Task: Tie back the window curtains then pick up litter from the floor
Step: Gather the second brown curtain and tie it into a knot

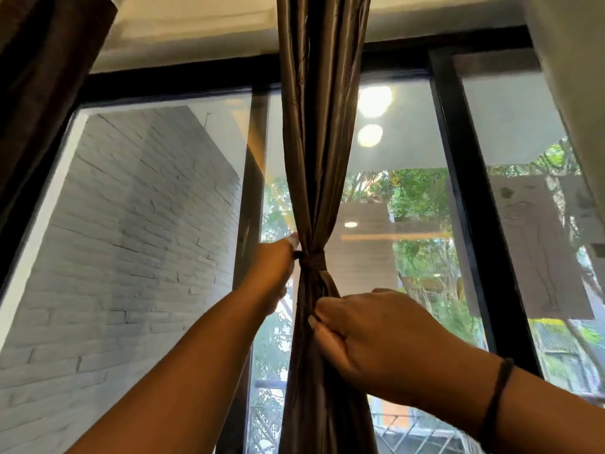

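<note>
A shiny brown curtain [319,132] hangs bunched in the middle of the window. A brown tie-back band [312,259] is wrapped round it at mid-height. My left hand [278,260] reaches up to the left end of the band and grips it there; its fingers are hidden behind the fabric. Lower down, my right hand [370,332] pinches the curtain folds just below the band. A thin dark cord sits round my right wrist. No floor and no litter are in view.
A second dark brown curtain [42,77] hangs at the upper left. Black window frames [465,191] divide the glass. Outside are a grey brick wall [131,240] on the left and trees on the right.
</note>
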`<state>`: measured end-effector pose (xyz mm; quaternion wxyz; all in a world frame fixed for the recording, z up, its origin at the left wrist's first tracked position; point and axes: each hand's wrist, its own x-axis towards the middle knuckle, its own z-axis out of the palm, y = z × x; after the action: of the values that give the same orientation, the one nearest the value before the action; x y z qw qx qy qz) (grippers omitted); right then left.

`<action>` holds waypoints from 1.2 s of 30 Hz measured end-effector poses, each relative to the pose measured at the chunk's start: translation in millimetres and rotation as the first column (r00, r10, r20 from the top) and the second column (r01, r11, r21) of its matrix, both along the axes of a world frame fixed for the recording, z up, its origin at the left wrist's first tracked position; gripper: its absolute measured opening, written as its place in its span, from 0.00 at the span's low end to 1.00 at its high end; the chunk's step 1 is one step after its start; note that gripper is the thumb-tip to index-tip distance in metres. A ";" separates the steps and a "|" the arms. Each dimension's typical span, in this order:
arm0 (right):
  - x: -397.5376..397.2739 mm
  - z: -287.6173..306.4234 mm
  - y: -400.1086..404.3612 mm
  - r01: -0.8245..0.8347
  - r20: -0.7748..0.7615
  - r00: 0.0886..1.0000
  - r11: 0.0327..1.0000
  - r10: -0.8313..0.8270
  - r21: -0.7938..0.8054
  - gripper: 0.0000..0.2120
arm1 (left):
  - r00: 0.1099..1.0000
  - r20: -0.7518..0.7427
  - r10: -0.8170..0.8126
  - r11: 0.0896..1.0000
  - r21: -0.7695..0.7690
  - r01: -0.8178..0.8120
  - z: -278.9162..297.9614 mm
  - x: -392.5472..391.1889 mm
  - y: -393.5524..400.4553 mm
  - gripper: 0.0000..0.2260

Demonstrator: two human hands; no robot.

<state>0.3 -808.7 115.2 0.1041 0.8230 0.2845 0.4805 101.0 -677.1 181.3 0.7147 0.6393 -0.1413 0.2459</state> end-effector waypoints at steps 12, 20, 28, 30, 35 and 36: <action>21.0 138.4 -15.6 -0.187 -0.073 0.806 0.370 0.588 0.910 0.31 | 0.665 0.648 0.372 0.847 0.057 -0.529 62.8 -72.6 -4.3 0.15; 42.5 125.1 2.7 -0.396 0.294 0.907 0.371 0.302 0.840 0.14 | 0.949 0.191 -0.250 0.850 -0.426 0.310 67.4 -23.1 9.8 0.18; 36.6 108.3 -16.8 -0.390 0.293 0.779 0.064 0.554 0.918 0.12 | 0.929 0.317 0.189 0.955 -0.281 -0.099 47.4 -14.7 -4.5 0.15; 34.3 101.8 -15.8 -0.339 0.229 0.719 0.045 0.656 0.940 0.13 | 0.857 0.459 0.236 0.970 -0.162 -0.180 26.5 -26.1 -18.8 0.10; 44.2 56.0 -18.1 -0.183 -0.031 0.664 0.203 0.747 0.962 0.07 | 0.895 0.435 0.100 0.995 -0.052 -0.086 -49.0 -52.1 -30.3 0.12; 47.1 46.5 -19.5 -0.155 -0.063 0.631 0.204 0.774 0.967 0.10 | 0.910 0.410 0.060 0.998 -0.002 -0.065 -63.9 -54.5 -29.6 0.14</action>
<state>47.5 -828.2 161.6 -0.6070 0.6960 0.2390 0.3000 46.5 -706.7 117.4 0.6573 0.5820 -0.2686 0.3964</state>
